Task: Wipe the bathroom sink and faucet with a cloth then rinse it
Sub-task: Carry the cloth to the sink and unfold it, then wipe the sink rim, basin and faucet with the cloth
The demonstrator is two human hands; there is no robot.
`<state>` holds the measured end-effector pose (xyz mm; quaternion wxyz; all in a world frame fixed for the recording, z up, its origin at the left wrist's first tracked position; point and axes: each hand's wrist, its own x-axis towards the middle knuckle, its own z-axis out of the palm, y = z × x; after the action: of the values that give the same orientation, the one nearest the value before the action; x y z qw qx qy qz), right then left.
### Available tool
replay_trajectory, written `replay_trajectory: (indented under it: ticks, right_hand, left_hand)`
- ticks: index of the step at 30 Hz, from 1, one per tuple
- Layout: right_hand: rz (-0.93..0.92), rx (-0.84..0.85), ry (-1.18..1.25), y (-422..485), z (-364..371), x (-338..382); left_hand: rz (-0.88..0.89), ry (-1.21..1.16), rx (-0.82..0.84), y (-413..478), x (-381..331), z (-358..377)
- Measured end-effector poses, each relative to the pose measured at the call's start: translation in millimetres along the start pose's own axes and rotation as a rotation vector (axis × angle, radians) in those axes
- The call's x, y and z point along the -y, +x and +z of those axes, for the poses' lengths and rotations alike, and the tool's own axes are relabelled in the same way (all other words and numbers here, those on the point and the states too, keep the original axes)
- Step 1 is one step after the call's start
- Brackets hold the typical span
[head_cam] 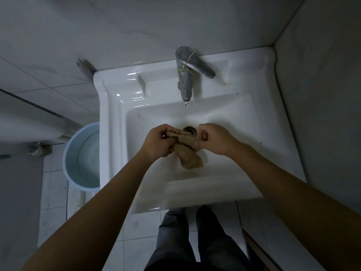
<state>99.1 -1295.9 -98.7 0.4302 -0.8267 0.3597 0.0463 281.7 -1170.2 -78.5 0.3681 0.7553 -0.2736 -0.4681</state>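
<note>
We hold the cloth [187, 151] over the drain [189, 131] in the middle of the sink [269, 133], left hand [159, 140] and right hand [214, 138] each clenched on an end. If our grip slackens, we judge it could drop onto the drain; wringing too near the front edge could drip on the floor.

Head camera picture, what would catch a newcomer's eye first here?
Two hands, left hand and right hand, hold a tan cloth stretched between them above the drain in the white sink. Behind it stands the dull metal faucet, bound with a rubber band. A blue bucket sits left.
</note>
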Motion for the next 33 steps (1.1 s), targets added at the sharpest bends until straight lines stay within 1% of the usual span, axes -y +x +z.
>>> replay_trajectory:
  ticks: [3, 5, 8, 10, 11, 13, 14, 15, 16, 17, 19, 21, 22, 23, 25, 26, 28, 30, 32, 33]
  right_hand:
    - [-0.035, -0.049, -0.002, -6, -10, 11]
    - [-0.061, -0.123, 0.005, -10, -18, 16]
    - [-0.039, -0.217, 0.022, -13, -22, 18]
    - [0.020, -0.169, 0.030, -13, -17, 10]
    - [0.050, -0.092, 0.016, -12, -12, 4]
    - [0.108, 0.114, -0.042, -11, 4, -10]
    - [0.133, 0.193, -0.077, -10, 13, -16]
    - [0.162, 0.235, -0.097, -10, 22, -21]
    - [0.192, 0.239, -0.102, -10, 30, -25]
    - [0.221, 0.200, -0.096, -8, 36, -29]
    - [0.260, 0.033, -0.085, -1, 43, -36]
    - [0.281, -0.110, -0.101, 7, 45, -40]
    - [0.275, -0.136, -0.137, 11, 43, -39]
    - [0.265, -0.132, -0.199, 15, 42, -38]
    - [0.249, -0.108, -0.410, 19, 41, -35]
    - [0.231, -0.127, -0.510, 20, 42, -31]
    - [0.169, -0.145, -0.590, 20, 49, -25]
    - [0.148, -0.041, -0.554, 20, 61, -24]
    - [0.214, 0.086, -0.512, 19, 77, -27]
    - [0.247, 0.105, -0.519, 19, 85, -30]
  left_hand:
    - [0.021, -0.052, -0.040, -4, -4, -2]
    - [0.070, -0.067, -0.059, -2, -7, -1]
    - [0.084, -0.107, -0.064, 8, -3, 2]
    - [0.038, -0.066, -0.041, 14, 10, 5]
    - [0.006, -0.012, -0.022, 15, 20, 7]
    - [-0.066, 0.108, 0.026, 13, 43, 13]
    - [-0.104, 0.153, 0.045, 11, 54, 16]
    - [-0.137, 0.179, 0.052, 9, 63, 17]
    - [-0.170, 0.183, 0.042, 8, 71, 18]
    - [-0.199, 0.183, 0.017, 6, 75, 17]
    - [-0.226, 0.192, -0.047, 4, 78, 11]
    - [-0.207, 0.223, -0.072, 3, 78, 2]
    - [-0.192, 0.253, -0.075, 3, 77, -4]
    - [-0.171, 0.290, -0.080, 2, 77, -10]
    - [-0.119, 0.377, -0.098, -1, 75, -23]
    - [-0.097, 0.430, -0.106, -5, 73, -29]
    - [-0.055, 0.524, -0.127, -13, 70, -39]
    - [0.009, 0.588, -0.159, -22, 70, -48]
    - [0.087, 0.633, -0.206, -31, 71, -55]
    - [0.126, 0.653, -0.234, -34, 73, -59]
